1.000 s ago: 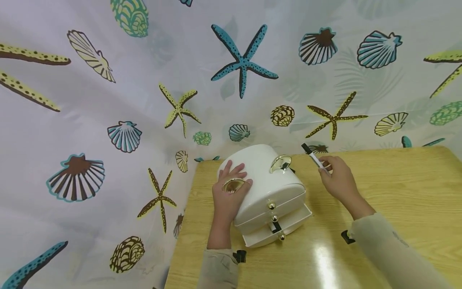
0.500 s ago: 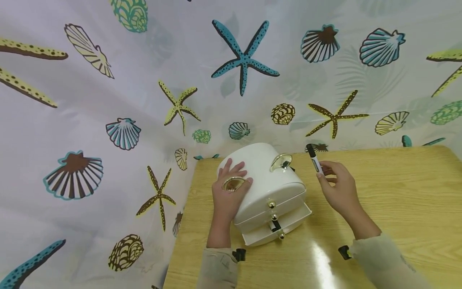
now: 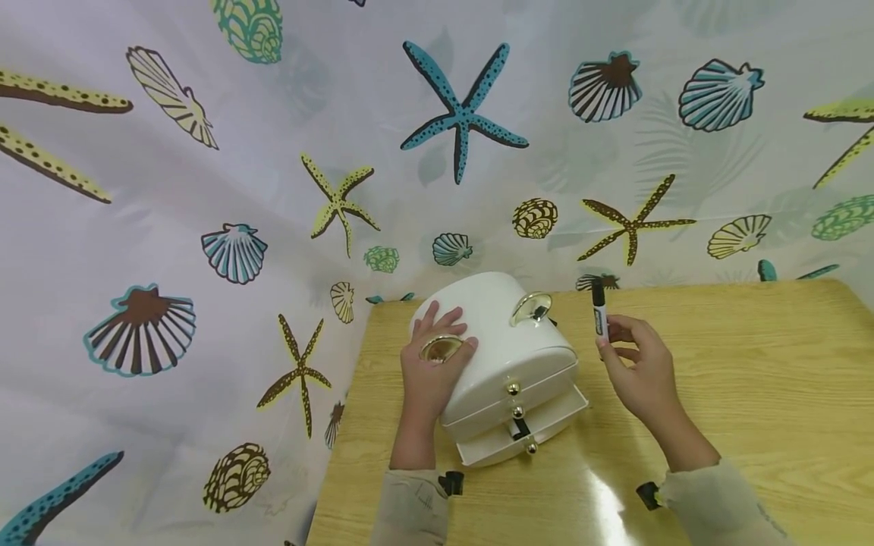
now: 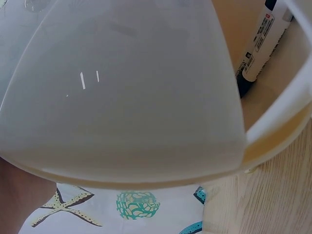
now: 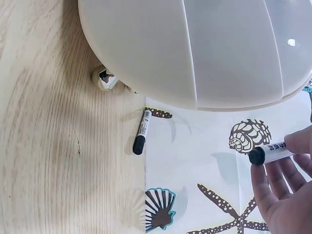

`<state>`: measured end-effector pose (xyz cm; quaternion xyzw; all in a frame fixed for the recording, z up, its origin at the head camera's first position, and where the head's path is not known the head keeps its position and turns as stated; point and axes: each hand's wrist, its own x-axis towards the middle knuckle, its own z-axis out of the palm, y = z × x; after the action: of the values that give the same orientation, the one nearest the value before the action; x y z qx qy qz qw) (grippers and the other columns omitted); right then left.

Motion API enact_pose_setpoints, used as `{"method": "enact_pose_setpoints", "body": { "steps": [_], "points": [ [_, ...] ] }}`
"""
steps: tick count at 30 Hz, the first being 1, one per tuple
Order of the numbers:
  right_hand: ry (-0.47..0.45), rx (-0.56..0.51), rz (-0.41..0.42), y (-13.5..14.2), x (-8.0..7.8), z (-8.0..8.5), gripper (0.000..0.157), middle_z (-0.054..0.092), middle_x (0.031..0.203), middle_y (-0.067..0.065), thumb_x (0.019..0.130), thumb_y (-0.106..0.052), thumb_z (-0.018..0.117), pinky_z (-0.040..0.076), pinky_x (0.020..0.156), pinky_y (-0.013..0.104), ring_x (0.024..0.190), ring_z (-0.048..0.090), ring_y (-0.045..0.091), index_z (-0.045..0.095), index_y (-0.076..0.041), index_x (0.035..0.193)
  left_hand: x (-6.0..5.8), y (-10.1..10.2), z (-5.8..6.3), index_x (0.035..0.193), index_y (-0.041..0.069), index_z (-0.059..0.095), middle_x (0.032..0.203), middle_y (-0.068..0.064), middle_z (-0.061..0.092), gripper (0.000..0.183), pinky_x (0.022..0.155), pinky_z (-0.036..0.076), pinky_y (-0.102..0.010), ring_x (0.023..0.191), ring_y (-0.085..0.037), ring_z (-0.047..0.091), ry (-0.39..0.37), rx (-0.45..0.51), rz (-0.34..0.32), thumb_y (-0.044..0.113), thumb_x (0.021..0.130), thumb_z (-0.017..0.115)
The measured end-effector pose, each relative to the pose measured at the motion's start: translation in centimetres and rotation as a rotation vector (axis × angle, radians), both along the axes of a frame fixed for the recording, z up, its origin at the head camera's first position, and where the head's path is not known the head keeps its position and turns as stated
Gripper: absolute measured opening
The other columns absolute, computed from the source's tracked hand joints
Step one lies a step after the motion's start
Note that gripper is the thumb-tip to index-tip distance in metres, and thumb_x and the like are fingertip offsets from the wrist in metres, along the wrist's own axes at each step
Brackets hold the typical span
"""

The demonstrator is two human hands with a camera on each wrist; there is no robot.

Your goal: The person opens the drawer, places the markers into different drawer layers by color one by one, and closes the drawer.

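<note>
A white rounded drawer box (image 3: 492,318) with gold knobs (image 3: 513,388) and gold handles on top sits on the wooden table. My left hand (image 3: 425,383) rests on its top with fingers spread, a gold handle (image 3: 440,349) between thumb and fingers. The lowest drawer (image 3: 560,413) is pulled out and holds a marker (image 4: 263,41) with a dark cap. Right of the box, above the table, my right hand (image 3: 642,368) pinches a black-capped whiteboard marker (image 3: 601,318) between thumb and fingers, cap end up. The right wrist view shows this held marker (image 5: 273,152) too.
Another black-capped marker (image 5: 143,131) lies on the table behind the box, near the curtain. That white curtain (image 3: 382,91), printed with shells and starfish, rises along the table's back and left edges. Bare wooden tabletop (image 3: 765,364) extends to the right.
The marker in my right hand has turned from leaning left to nearly upright, and that hand has shifted slightly right and toward me. My left hand stays on the box.
</note>
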<state>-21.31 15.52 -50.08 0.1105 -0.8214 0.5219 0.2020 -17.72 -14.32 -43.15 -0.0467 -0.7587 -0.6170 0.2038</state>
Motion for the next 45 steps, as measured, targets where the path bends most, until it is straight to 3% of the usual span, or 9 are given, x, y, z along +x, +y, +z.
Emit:
{"method": "enact_pose_setpoints", "body": {
  "steps": [7,13,19,27,32,42,45],
  "points": [
    [0.004,-0.061,0.044,-1.0,1.4,2.0,0.033,0.064,0.11,0.012,0.091,0.001,0.065,0.054,0.078,0.008,0.098,0.061,0.015,0.058,0.0,0.123,-0.1,0.0,0.0,0.1,0.006,0.074,0.128,-0.006,0.068,0.023,0.127,0.006,-0.041,0.145,-0.021,0.037,0.001,-0.012,0.002,0.021,0.083,0.079],
    [-0.003,-0.089,0.05,-1.8,2.6,2.9,0.032,0.064,0.11,0.012,0.089,0.001,0.066,0.053,0.082,0.009,0.101,0.062,0.012,0.059,0.002,0.121,-0.1,0.0,0.2,0.1,0.004,0.074,0.127,-0.009,0.068,0.023,0.127,0.006,-0.043,0.145,-0.024,0.037,0.021,-0.014,-0.006,0.017,0.083,0.079],
    [0.052,-0.15,0.107,-2.2,2.5,2.0,0.033,0.063,0.107,0.016,0.086,0.007,0.067,0.057,0.079,0.013,0.099,0.062,0.011,0.058,0.004,0.118,0.0,0.0,0.2,0.099,0.003,0.074,0.126,-0.01,0.068,0.022,0.127,0.007,-0.044,0.145,-0.025,0.038,0.034,-0.013,-0.007,0.016,0.082,0.079],
    [0.045,-0.177,0.098,-1.8,2.0,-0.6,0.034,0.063,0.106,0.006,0.086,0.003,0.07,0.057,0.078,0.013,0.098,0.063,0.006,0.06,-0.004,0.117,0.1,0.1,0.4,0.099,0.002,0.073,0.126,-0.012,0.068,0.022,0.127,0.006,-0.046,0.145,-0.027,0.038,0.031,-0.01,-0.006,0.015,0.082,0.079],
    [0.035,-0.235,0.137,-2.0,2.3,-0.8,0.033,0.062,0.106,0.004,0.085,0.003,0.07,0.06,0.076,0.018,0.098,0.064,0.01,0.059,-0.003,0.115,0.2,0.1,0.4,0.099,0.001,0.073,0.126,-0.011,0.068,0.022,0.127,0.007,-0.047,0.144,-0.027,0.038,0.026,-0.021,0.004,0.015,0.082,0.079],
    [0.019,-0.233,0.131,-2.5,2.8,-1.0,0.035,0.062,0.104,0.001,0.083,0.005,0.072,0.06,0.076,0.019,0.098,0.064,0.009,0.059,-0.004,0.114,0.1,0.1,0.1,0.099,0.004,0.074,0.127,-0.008,0.068,0.023,0.127,0.006,-0.043,0.145,-0.024,0.037,0.022,-0.014,-0.006,0.018,0.082,0.079],
    [0.015,-0.235,0.128,-2.6,3.0,-1.2,0.035,0.062,0.101,0.003,0.082,0.004,0.073,0.06,0.074,0.019,0.094,0.063,0.01,0.06,-0.005,0.113,-0.5,-0.2,-1.1,0.099,0.012,0.075,0.126,0.0,0.069,0.022,0.127,0.007,-0.038,0.145,-0.018,0.038,0.025,-0.032,0.006,0.026,0.083,0.08]
  ]
}}
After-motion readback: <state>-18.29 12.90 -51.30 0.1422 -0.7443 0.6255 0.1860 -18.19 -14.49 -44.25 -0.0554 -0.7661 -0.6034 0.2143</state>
